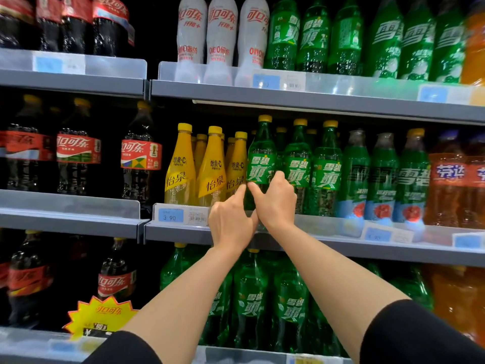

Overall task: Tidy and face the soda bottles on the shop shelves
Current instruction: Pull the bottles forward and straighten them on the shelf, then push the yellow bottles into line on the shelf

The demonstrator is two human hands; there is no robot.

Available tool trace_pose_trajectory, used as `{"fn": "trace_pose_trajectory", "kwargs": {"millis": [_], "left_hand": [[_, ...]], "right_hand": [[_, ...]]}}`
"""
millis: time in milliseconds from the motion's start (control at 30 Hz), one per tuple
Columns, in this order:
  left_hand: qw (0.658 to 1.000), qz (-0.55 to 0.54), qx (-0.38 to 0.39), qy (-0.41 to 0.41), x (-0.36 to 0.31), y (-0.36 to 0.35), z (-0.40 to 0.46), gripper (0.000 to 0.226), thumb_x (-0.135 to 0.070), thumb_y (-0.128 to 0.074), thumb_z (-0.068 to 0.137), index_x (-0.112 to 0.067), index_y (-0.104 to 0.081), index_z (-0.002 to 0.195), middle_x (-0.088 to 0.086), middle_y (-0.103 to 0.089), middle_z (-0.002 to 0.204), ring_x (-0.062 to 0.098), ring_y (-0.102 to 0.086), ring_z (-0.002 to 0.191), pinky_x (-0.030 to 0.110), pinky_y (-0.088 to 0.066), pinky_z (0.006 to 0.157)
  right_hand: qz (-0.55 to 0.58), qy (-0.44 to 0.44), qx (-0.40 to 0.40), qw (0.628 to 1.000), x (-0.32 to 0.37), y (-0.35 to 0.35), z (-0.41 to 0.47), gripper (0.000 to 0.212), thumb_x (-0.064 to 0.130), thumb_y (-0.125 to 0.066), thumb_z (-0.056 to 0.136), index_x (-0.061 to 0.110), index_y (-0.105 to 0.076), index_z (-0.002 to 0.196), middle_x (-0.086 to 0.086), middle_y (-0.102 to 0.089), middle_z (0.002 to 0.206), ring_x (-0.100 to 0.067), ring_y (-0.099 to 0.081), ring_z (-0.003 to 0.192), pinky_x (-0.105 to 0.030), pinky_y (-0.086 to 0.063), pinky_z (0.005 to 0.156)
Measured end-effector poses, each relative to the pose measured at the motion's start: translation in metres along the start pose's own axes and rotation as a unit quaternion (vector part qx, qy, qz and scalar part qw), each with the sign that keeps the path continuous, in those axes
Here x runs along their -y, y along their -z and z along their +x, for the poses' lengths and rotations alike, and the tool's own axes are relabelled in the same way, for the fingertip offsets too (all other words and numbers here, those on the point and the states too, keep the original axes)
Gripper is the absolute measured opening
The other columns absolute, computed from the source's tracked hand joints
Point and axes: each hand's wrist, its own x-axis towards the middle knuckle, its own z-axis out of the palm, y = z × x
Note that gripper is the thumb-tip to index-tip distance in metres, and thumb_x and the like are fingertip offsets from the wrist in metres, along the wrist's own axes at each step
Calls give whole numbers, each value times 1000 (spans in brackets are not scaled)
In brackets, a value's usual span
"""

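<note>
price tag (pixel 170 216) – "3 90" | yellow btls (pixel 180 169) – 怡泉+C | green btl (pixel 260 164) – 雪碧

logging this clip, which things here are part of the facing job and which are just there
In the job:
- green bottle, gripped low by both hands
- left hand
- right hand
- yellow bottles and green row beside it, same shelf

Just there:
- price tag
- starburst sign
- white bottles on the shelf above
- cola bottles in the left bay
</note>
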Motion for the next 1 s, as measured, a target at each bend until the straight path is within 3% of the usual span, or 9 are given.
{"fn": "trace_pose_trajectory", "kwargs": {"millis": [100, 233, 333, 433, 567, 633, 767, 1000], "left_hand": [[1000, -1, -2, 15, -4, 0, -1, 63, -44, -60, 90, -22, -40, 146, 3, -65, 124, 28, -58, 110, 37, -45, 90], [999, -32, -35, -24, -1, 1, 0, 57, -41, -65, 88, -13, -52, 137, 6, -65, 122, 26, -60, 109, 37, -43, 93], [989, 6, -140, -50, 16, 9, 7, 54, -34, -74, 80, -9, -56, 124, 9, -60, 113, 26, -58, 100, 37, -44, 85], [976, 32, -215, 27, 37, 31, 21, 71, -40, -78, 74, -5, -46, 128, 14, -49, 121, 29, -49, 107, 39, -43, 92], [984, 26, -146, 94, 67, 56, 40, 78, -41, -69, 85, -5, -31, 143, 15, -44, 138, 29, -47, 123, 40, -38, 102], [986, 53, -102, 122, 82, 63, 45, 77, -44, -69, 84, -8, -35, 142, 12, -51, 133, 30, -51, 120, 40, -43, 96], [983, 90, -17, 158, 98, 73, 49, 60, -64, -72, 71, -20, -56, 108, 1, -66, 99, 25, -64, 96, 33, -43, 68], [982, 112, -4, 151, 108, 84, 54, 50, -63, -69, 75, -19, -60, 95, 0, -67, 90, 21, -64, 89, 31, -45, 68]], "right_hand": [[-10, 18, -11, 1000, -15, 3, -10, 48, 43, -60, 91, 5, -54, 119, -9, -64, 110, -27, -61, 102, -32, -45, 81], [-1, 85, -82, 993, -36, 9, -23, 32, 32, -59, 93, 7, -62, 112, -6, -67, 100, -23, -64, 91, -27, -41, 72], [26, 140, -117, 983, -35, 12, -26, 15, 19, -65, 88, 7, -63, 97, -5, -65, 83, -22, -62, 75, -26, -41, 63], [48, 199, -76, 976, -14, 5, -26, 12, 13, -65, 87, 5, -63, 96, -7, -65, 82, -23, -62, 72, -31, -48, 64], [40, 210, 35, 976, 28, -12, -23, 24, 22, -61, 93, 7, -59, 111, -10, -67, 99, -26, -63, 90, -36, -49, 80], [-3, 176, 62, 983, 45, -21, -21, 29, 31, -60, 93, 9, -53, 110, -11, -66, 103, -29, -63, 96, -37, -49, 79], [-88, 97, 87, 988, 59, -36, -18, 50, 52, -63, 86, 9, -48, 106, -10, -64, 107, -31, -62, 101, -35, -48, 73], [-105, 66, 66, 990, 73, -54, -20, 56, 57, -66, 81, 9, -51, 105, -8, -66, 102, -29, -65, 96, -32, -47, 67]]}}
